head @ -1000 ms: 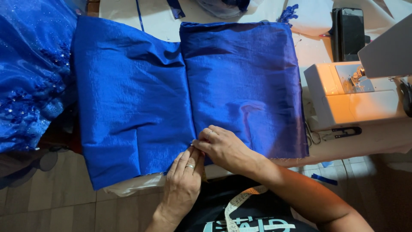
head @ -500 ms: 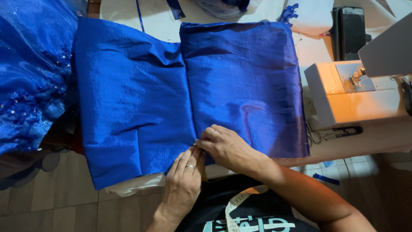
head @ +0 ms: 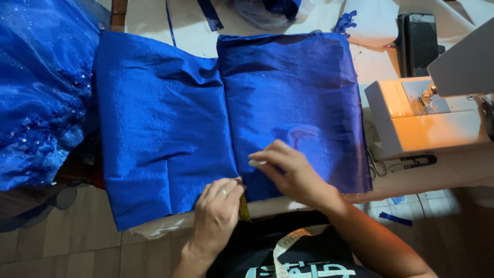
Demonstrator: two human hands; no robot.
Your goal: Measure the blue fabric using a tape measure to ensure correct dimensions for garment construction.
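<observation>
Right hand point(head: 290, 172) grip pinches chalk point(head: 257, 162) on blue fabric point(head: 288, 103) beside sewing machine point(head: 422, 118)

We see a bright blue shiny fabric point(head: 288, 103) lying flat on the table, folded into two panels side by side, with a fold line between them. The left panel hangs a little over the near edge and has soft wrinkles. A small white piece of chalk point(head: 256, 162) rests on the right panel, near the fold line.
</observation>
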